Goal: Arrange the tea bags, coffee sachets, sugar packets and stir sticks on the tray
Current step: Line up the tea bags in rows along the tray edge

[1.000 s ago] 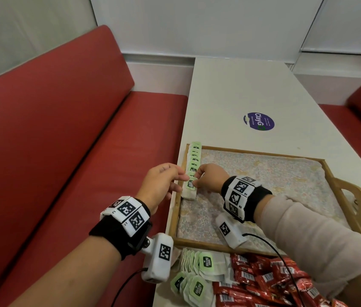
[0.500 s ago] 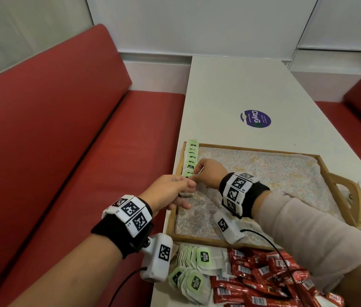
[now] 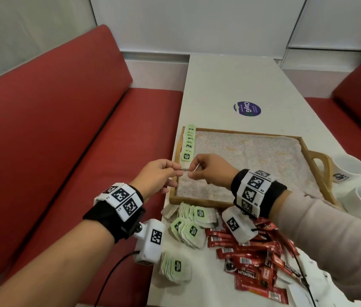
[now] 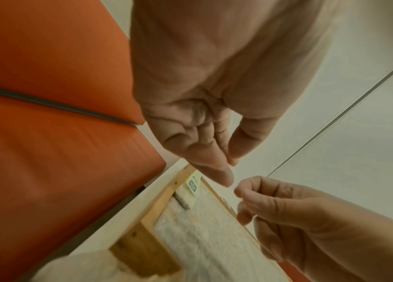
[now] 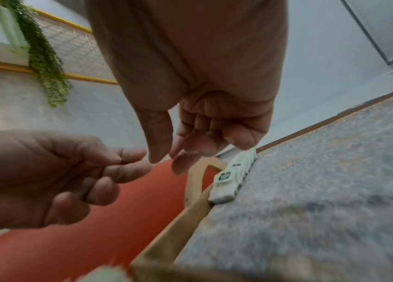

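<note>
Fingers (image 3: 178, 172) on both the left hand (image 3: 157, 176) and right hand (image 3: 210, 171) are pinched onto one small thin bit (image 3: 185, 169), can't tell what tbh. They're hanging over the worktop (image 3: 219, 85) edge at the tray's (image 3: 248, 132) 9 o'clock rim, so a slip probably drops it off the side. A stray knuckle could also topple the tea bag row (image 3: 188, 144) at 10 o'clock.
</note>
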`<state>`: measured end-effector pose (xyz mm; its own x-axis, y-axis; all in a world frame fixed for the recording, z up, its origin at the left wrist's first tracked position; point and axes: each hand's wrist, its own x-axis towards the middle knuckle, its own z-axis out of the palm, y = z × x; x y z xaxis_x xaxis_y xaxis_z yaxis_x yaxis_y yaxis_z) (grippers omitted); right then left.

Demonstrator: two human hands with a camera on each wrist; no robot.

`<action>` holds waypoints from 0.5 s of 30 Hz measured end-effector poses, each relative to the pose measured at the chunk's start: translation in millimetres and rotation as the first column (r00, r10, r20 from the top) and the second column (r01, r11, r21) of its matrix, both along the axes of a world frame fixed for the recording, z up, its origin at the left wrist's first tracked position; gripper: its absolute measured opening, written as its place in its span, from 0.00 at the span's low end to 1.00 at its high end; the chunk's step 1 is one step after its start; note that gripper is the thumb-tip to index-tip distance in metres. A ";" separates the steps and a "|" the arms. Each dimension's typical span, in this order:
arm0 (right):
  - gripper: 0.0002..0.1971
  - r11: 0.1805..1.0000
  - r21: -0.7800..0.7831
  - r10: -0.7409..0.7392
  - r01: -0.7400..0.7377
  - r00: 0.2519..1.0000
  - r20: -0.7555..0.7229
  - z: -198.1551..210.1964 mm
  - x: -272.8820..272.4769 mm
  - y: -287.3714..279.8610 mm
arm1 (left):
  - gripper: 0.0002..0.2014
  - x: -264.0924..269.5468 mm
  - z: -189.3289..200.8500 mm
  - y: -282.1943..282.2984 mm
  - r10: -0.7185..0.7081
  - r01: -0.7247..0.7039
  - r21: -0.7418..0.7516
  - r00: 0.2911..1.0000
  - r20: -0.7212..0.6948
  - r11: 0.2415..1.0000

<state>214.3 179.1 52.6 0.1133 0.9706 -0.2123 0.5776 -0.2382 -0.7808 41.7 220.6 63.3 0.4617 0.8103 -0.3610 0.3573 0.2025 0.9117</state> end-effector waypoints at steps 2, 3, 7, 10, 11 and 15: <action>0.06 0.999 0.019 0.048 -0.048 0.999 0.000 -2.2 -10.9 -17.0 | 0.08 -8.1 -4.2 -8.1 -0.007 0.007 0.008 1.000 -0.022 1.000; 0.06 0.997 0.020 0.076 -0.076 0.997 0.016 -3.9 -16.7 -25.2 | 0.08 -11.9 -6.1 -12.8 -0.010 0.010 0.009 0.999 -0.031 1.000; 0.06 0.979 -0.033 0.205 -0.203 0.976 0.067 -11.2 -37.9 -52.0 | 0.08 -25.5 -13.9 -31.9 -0.038 0.038 -0.003 0.998 -0.058 0.999; 0.07 0.960 -0.072 0.276 -0.271 0.959 0.060 -12.2 -50.5 -66.2 | 0.11 -33.2 -21.1 -42.8 -0.090 0.092 0.014 0.989 -0.115 0.996; 0.08 0.953 -0.082 0.296 -0.291 0.954 0.056 -11.4 -53.8 -70.4 | 0.13 -35.5 -23.5 -45.6 -0.107 0.111 0.020 0.984 -0.141 0.994; 0.17 0.933 -0.072 0.356 -0.353 0.933 0.047 -5.9 -67.5 -91.0 | 0.15 -46.5 -30.0 -55.7 -0.163 0.174 0.025 0.955 -0.247 0.984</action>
